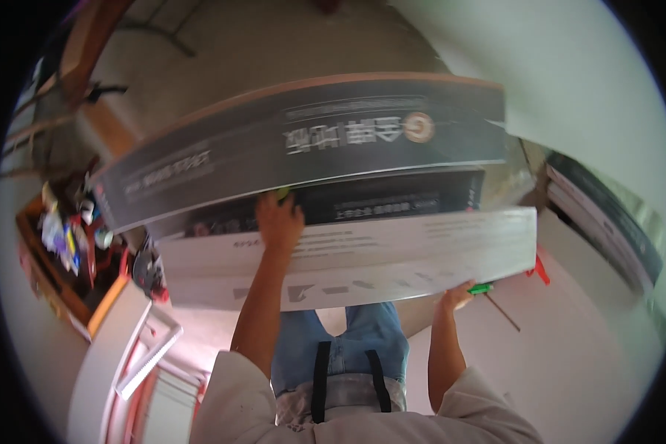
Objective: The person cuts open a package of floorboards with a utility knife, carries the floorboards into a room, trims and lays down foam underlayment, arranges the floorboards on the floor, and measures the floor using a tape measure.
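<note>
A stack of long boxes spans the view: a grey one with an orange edge [244, 129], a dark one [377, 192] and a white one [385, 251] nearest my body. My left hand [280, 218] lies across the dark box, fingers bent and blurred, with a small green item at the fingertips that I cannot make out. My right hand [455, 296] is at the white box's lower right edge, closed on a slim green object [479, 288]; whether it also grips the box is unclear.
More long boxes [599, 214] lie on a white surface at right, beside a red object [540, 270]. At left are a wooden open container of clutter [59, 229], a white frame [148, 359] and dark metal bars at upper left. Concrete floor [303, 37] shows beyond the stack.
</note>
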The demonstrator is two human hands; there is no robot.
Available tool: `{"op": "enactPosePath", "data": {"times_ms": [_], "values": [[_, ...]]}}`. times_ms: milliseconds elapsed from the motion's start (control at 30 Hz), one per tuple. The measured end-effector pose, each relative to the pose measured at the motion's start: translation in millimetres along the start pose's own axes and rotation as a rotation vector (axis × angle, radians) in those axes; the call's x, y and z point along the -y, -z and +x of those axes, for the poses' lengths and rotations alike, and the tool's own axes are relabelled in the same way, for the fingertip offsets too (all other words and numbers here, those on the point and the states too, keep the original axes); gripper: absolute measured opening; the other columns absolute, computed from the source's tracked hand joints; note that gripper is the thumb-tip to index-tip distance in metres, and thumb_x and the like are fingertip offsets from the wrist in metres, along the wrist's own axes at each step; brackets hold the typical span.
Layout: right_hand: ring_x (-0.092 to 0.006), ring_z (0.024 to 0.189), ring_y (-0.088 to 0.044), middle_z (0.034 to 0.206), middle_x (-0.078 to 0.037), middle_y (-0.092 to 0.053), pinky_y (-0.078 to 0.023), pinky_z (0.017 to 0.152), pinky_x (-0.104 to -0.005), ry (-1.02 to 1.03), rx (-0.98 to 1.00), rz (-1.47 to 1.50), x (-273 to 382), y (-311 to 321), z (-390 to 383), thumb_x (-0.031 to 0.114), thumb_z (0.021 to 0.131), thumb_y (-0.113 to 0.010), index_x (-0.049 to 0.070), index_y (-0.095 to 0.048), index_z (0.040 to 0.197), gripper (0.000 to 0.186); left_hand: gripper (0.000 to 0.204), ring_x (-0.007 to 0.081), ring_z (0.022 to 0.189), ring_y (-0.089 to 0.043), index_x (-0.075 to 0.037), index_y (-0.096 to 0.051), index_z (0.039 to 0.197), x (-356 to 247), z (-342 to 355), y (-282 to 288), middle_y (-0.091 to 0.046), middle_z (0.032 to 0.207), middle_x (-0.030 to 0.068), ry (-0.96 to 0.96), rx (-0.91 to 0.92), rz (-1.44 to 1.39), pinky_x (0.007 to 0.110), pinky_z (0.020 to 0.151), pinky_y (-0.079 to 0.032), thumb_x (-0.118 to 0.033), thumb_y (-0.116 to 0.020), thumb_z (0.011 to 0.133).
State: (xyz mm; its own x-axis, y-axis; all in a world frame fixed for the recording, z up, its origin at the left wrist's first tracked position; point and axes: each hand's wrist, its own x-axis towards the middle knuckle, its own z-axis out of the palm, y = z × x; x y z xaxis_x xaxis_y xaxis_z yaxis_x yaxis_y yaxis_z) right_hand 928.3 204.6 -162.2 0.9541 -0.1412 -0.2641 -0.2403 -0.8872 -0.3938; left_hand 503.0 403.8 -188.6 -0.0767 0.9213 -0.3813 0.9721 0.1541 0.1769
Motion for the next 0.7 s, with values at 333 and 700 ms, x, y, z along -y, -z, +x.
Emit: {"op": "enactPosePath", "data": {"times_ms": [333, 700], "values": [[-0.0276, 0.117, -0.058, 0.129, -0.009, -0.060, -0.049, 0.098, -0.0408, -0.429, 0.103, 0.827, -17, 1, 13, 0.047, 0.104, -0.042, 0.004, -0.050, 0.137, 0.055, 0.018, 0.0378, 0.105, -0.056, -0.007, -0.074, 0.091, 13, 14, -4, -0.059, 0.102, 0.0141, -0.188, 0.071, -0.020, 0.047, 0.081, -0.051, -0.020, -0.061, 0.088], [-0.0302, 0.108, -0.064, 0.123, -0.012, -0.064, -0.056, 0.086, -0.0459, -0.471, 0.354, 0.843, -14, -47, 0, 0.032, 0.101, -0.049, 0.005, -0.054, 0.135, 0.044, 0.014, 0.0368, 0.090, -0.056, 0.000, -0.069, 0.088, 5, -17, 23, -0.058, 0.093, 0.0156, -0.411, -0.076, -0.164, 0.046, 0.078, -0.047, -0.010, -0.058, 0.085]]}}
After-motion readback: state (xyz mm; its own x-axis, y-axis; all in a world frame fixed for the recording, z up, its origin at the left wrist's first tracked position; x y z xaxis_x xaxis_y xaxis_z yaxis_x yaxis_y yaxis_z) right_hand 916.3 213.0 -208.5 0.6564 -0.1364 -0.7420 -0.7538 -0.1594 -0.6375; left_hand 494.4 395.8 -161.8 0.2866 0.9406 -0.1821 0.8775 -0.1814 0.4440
